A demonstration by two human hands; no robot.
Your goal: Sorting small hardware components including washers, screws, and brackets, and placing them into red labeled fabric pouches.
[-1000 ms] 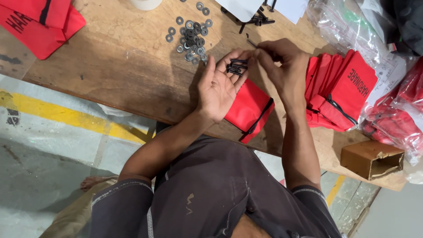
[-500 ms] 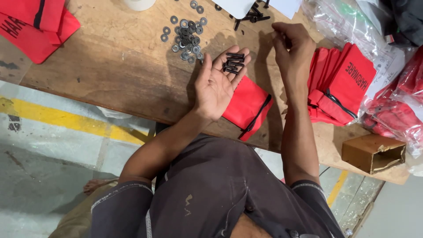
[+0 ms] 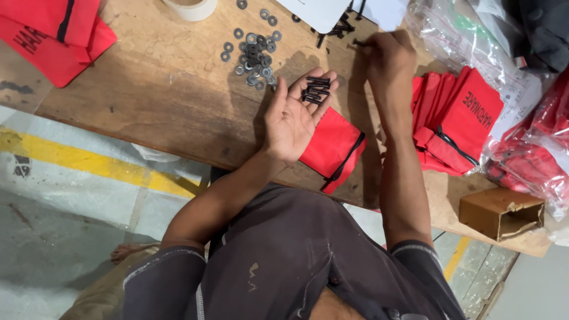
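Observation:
My left hand (image 3: 294, 117) lies palm up over the wooden table (image 3: 160, 101), cupping several black screws (image 3: 316, 90) on its fingers. My right hand (image 3: 388, 58) has reached farther back and pinches one black screw (image 3: 360, 42) beside a loose pile of black screws (image 3: 339, 26). A small red zip pouch (image 3: 333, 148) lies on the table just under my left hand. A heap of grey washers (image 3: 253, 53) sits on the wood to the left of my left hand.
A stack of red pouches (image 3: 459, 121) lies right of my right arm. More red pouches (image 3: 56, 32) are at the far left. Clear plastic bags (image 3: 474, 47), a tape roll (image 3: 191, 7), white sheets (image 3: 323, 10) and a small cardboard box (image 3: 501, 212) ring the table.
My right hand has left my left palm and moved away to the back of the table, onto the screw pile. My left hand has stayed cupped with its screws.

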